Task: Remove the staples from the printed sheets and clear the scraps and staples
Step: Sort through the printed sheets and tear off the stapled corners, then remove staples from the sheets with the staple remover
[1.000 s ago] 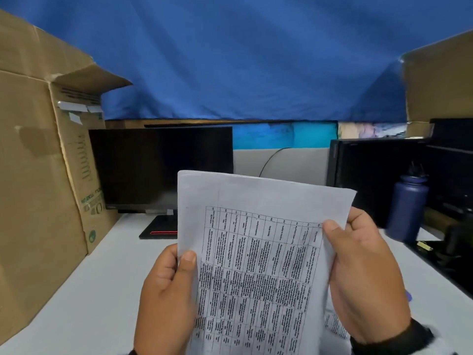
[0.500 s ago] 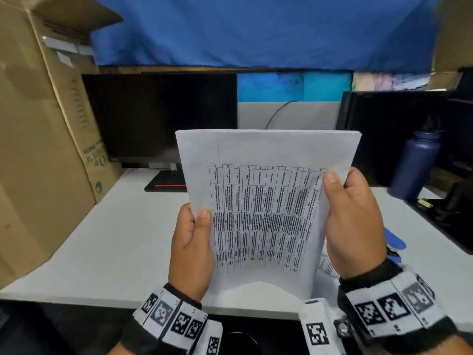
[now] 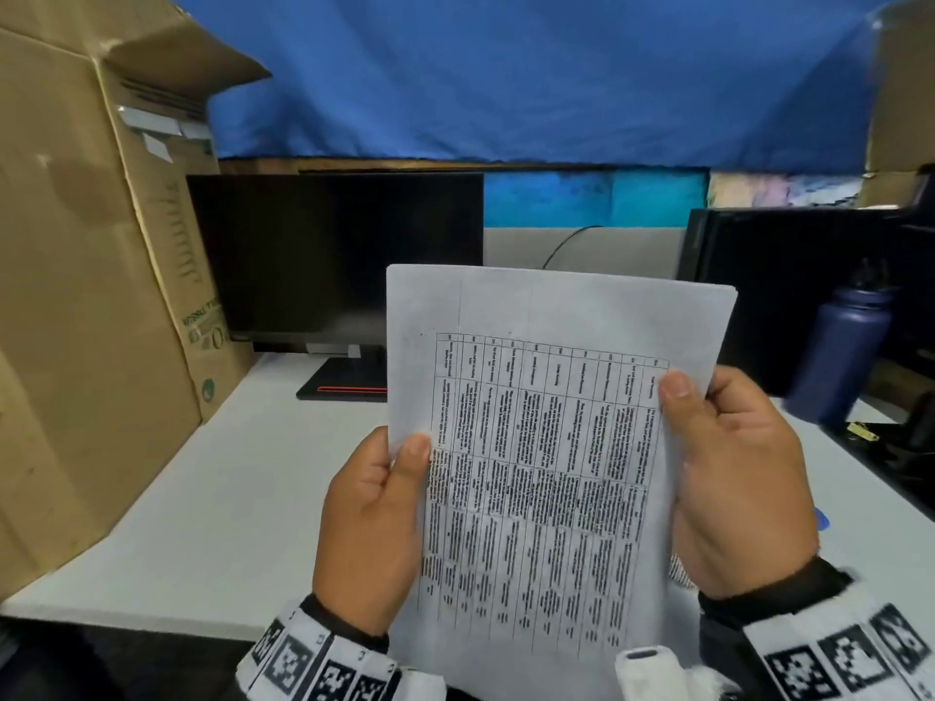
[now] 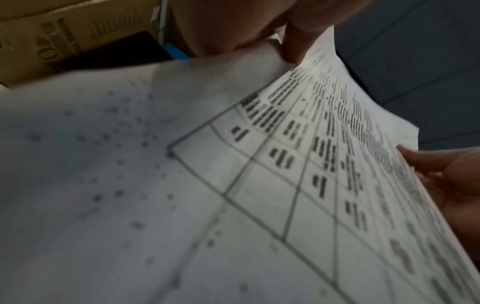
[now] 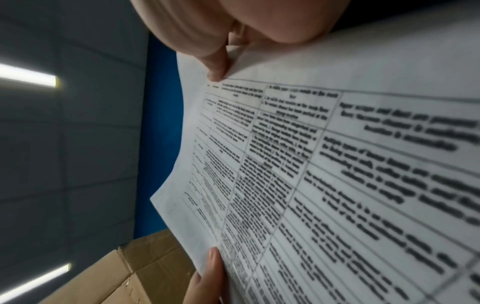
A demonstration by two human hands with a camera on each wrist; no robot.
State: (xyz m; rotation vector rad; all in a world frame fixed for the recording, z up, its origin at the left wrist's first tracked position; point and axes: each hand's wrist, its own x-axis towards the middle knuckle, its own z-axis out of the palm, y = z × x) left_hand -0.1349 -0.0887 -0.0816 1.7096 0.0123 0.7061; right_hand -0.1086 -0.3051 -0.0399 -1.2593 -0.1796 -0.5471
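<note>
I hold a set of printed sheets [image 3: 546, 447] upright over the desk's front edge, the printed table turned sideways. My left hand [image 3: 374, 518] grips the left edge, thumb on the front. My right hand [image 3: 733, 478] grips the right edge, thumb on the front. The left wrist view shows the sheets [image 4: 182, 185] close up with small dark specks near one corner and my left hand [image 4: 293, 41] pinching the far edge. In the right wrist view the sheets [image 5: 337, 185] fill the frame under my right hand [image 5: 218, 61]. No staple is plainly visible.
A white desk [image 3: 212, 498] carries a dark monitor [image 3: 334, 255] at the back. A tall cardboard box [image 3: 91, 296] stands at the left. At the right are a second black screen [image 3: 779, 296], a purple bottle [image 3: 840, 356] and a blue object [image 3: 822, 521] behind my right hand.
The head view has tipped down and back up, so the scene shifted. Both hands keep the same grip on the sheets, which stay upright over the desk's front edge.
</note>
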